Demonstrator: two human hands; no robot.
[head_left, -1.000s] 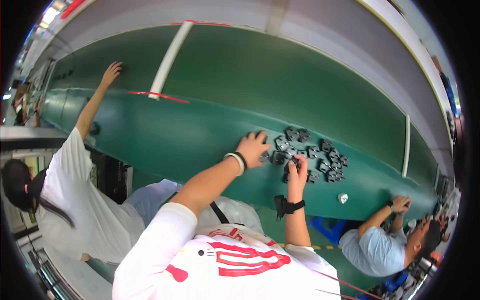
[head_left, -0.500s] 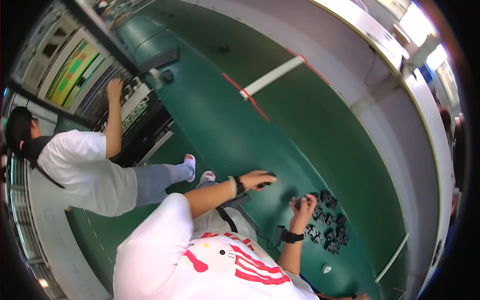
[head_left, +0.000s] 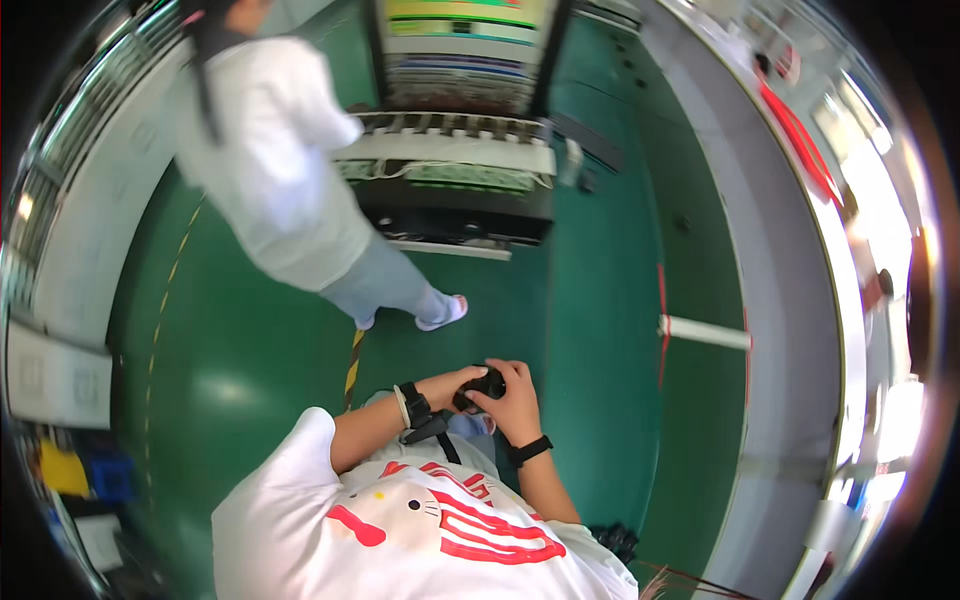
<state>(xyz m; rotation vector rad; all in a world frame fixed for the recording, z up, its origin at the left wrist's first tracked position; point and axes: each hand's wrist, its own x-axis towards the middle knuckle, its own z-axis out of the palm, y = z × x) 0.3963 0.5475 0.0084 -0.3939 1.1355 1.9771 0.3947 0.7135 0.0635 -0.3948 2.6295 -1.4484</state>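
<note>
Both my hands meet in front of my body around a small black part, whose exact kind I cannot make out. My left hand grips it from the left, its palm side partly hidden behind the part. Fingers of my right hand curl over its top and right side, with the thumb laid across its front. Black bands circle both wrists. A heap of similar-looking black parts lies on the green bench by my right elbow, mostly cut off by my shirt and the view's edge.
Ahead stands a rack machine with coloured panels and a white ledge. A co-worker in a white shirt walks at its left. A dark keyboard-like slab rests on the bench's far end. A white bar crosses the bench's right side.
My view has swung left toward the machine. My hands, apart before over the bench, have come together on the black part. The co-worker's arm has come away from the machine.
</note>
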